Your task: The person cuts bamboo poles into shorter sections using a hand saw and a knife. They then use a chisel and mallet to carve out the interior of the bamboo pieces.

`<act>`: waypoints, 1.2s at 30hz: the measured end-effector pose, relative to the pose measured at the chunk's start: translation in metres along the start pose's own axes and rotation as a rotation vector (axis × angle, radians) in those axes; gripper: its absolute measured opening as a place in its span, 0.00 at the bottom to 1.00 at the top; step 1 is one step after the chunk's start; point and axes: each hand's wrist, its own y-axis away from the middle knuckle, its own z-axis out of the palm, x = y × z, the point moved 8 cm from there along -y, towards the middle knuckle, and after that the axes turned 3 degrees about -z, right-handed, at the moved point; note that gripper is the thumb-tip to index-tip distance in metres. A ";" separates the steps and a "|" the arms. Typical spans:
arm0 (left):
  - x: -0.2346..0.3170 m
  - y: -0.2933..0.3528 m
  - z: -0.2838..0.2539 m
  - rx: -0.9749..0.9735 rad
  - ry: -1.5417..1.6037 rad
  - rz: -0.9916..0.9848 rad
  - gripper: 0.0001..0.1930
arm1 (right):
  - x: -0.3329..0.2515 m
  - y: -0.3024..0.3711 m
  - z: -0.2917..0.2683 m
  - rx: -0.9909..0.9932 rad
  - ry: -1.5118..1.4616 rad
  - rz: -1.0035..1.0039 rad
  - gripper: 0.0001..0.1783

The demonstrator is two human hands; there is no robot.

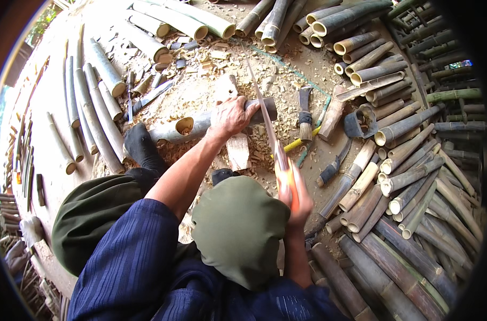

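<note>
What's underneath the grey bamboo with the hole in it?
Pale wood pokes out on both sides of the bamboo, with wood chips around. The bamboo and the left hand cover the middle, so I can't tell if it's one piece.

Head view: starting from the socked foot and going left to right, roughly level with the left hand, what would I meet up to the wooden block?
Socked foot → cut hole → left hand → saw blade → dark-bladed hand tool → wooden block.
</note>
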 end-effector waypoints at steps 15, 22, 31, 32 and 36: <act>0.009 0.006 -0.011 -0.053 -0.191 0.064 0.36 | -0.015 -0.035 0.026 0.092 0.106 -0.116 0.26; 0.006 -0.010 -0.001 -0.185 -0.158 -0.021 0.34 | -0.032 0.088 -0.045 -0.018 0.139 0.064 0.29; 0.002 -0.002 -0.008 -0.130 -0.169 -0.017 0.34 | -0.005 0.019 0.001 0.055 0.073 0.000 0.25; 0.001 -0.009 -0.011 -0.118 -0.153 -0.011 0.35 | -0.020 0.048 -0.018 0.010 0.160 -0.024 0.25; 0.013 -0.001 -0.004 -0.107 -0.167 0.018 0.33 | -0.032 0.111 -0.049 -0.007 0.155 0.011 0.27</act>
